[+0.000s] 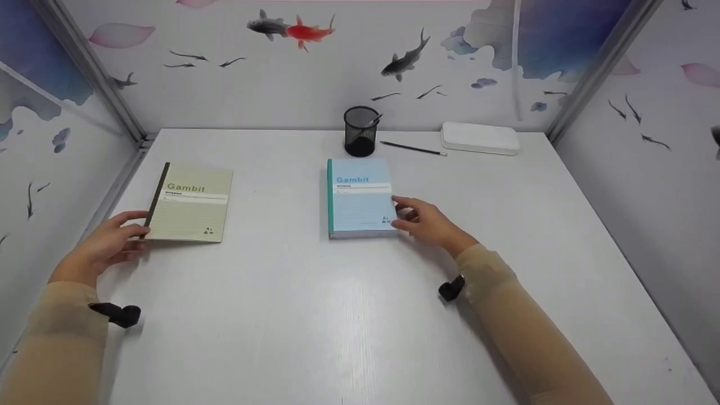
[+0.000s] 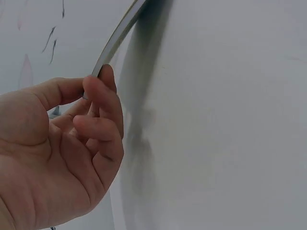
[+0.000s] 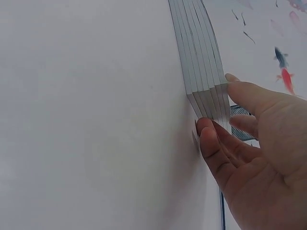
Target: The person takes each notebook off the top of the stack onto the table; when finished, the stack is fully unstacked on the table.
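Note:
In the head view, a beige notebook (image 1: 194,208) with a dark spine lies at the left of the table. My left hand (image 1: 115,239) pinches its lower left corner between thumb and fingers; the left wrist view shows the thin notebook edge (image 2: 115,40) tilted off the tabletop. Near the middle sits a stack of several notebooks (image 1: 360,199), the top one light blue with a green spine. My right hand (image 1: 424,222) holds the stack's right side near the front corner. Up close, the thumb (image 3: 249,93) is at the cover edge and curled fingers lie lower against the page edges (image 3: 199,52).
Behind the stack stands a black mesh pen holder (image 1: 360,132) with a pen in it. A dark pencil (image 1: 413,148) lies to its right, then a white case (image 1: 480,139) near the back edge. Printed panels (image 1: 315,73) border the white table (image 1: 281,315) at back and sides.

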Available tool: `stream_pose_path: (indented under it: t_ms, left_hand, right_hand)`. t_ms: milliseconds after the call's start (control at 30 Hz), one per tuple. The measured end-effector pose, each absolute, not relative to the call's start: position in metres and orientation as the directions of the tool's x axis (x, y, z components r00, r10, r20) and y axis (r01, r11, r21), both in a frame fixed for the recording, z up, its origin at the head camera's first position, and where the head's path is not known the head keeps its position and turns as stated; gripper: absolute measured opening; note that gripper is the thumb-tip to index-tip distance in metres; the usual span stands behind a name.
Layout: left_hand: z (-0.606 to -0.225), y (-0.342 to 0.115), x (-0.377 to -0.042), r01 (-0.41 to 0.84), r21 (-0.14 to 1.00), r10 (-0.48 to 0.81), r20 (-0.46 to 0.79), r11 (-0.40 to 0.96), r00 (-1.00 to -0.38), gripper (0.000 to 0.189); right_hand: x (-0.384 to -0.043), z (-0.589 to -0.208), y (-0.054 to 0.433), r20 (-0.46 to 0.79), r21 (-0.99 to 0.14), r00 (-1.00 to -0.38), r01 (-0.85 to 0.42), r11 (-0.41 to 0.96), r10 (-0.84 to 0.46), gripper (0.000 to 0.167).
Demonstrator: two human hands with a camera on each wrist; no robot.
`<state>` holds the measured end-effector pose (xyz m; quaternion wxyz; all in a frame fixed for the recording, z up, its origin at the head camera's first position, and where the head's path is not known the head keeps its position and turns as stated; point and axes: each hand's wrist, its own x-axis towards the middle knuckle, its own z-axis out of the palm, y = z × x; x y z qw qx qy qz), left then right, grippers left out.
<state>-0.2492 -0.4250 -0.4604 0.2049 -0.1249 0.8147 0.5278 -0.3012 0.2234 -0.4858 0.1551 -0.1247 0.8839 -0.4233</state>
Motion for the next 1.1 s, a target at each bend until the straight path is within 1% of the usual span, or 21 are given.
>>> stream_pose_path:
  t_ms: [200,367,567,800,1000,1100]
  left_hand:
    - [-0.464,-0.428,-0.25,-0.408,0.726,-0.086,-0.437,0.554,-0.895,0.072]
    - [-0.467,-0.429,-0.249,-0.403,0.67,-0.147,-0.406,0.623,-0.902,0.074]
    - [-0.468,-0.427,-0.248,-0.39,0.633,-0.174,-0.376,0.669,-0.91,0.069]
    - [-0.469,-0.422,-0.248,-0.331,0.562,-0.176,-0.311,0.758,-0.934,0.062]
    - [-0.471,-0.416,-0.249,-0.344,0.556,-0.202,-0.301,0.757,-0.932,0.059]
    - [-0.466,-0.402,-0.249,-0.333,0.563,-0.229,-0.249,0.756,-0.941,0.057]
  right_hand:
    - [-0.302,-0.488,0.224,-0.14,-0.79,-0.916,-0.126,0.599,-0.377,0.067]
    - [-0.303,-0.488,0.225,-0.129,-0.79,-0.914,-0.14,0.597,-0.385,0.067]
    - [-0.301,-0.487,0.224,-0.127,-0.789,-0.913,-0.143,0.597,-0.387,0.068]
    - [-0.301,-0.487,0.223,-0.112,-0.793,-0.912,-0.157,0.588,-0.394,0.067]
    - [-0.3,-0.486,0.223,-0.117,-0.785,-0.914,-0.155,0.599,-0.389,0.067]
    - [-0.3,-0.486,0.223,-0.117,-0.779,-0.916,-0.155,0.608,-0.385,0.067]
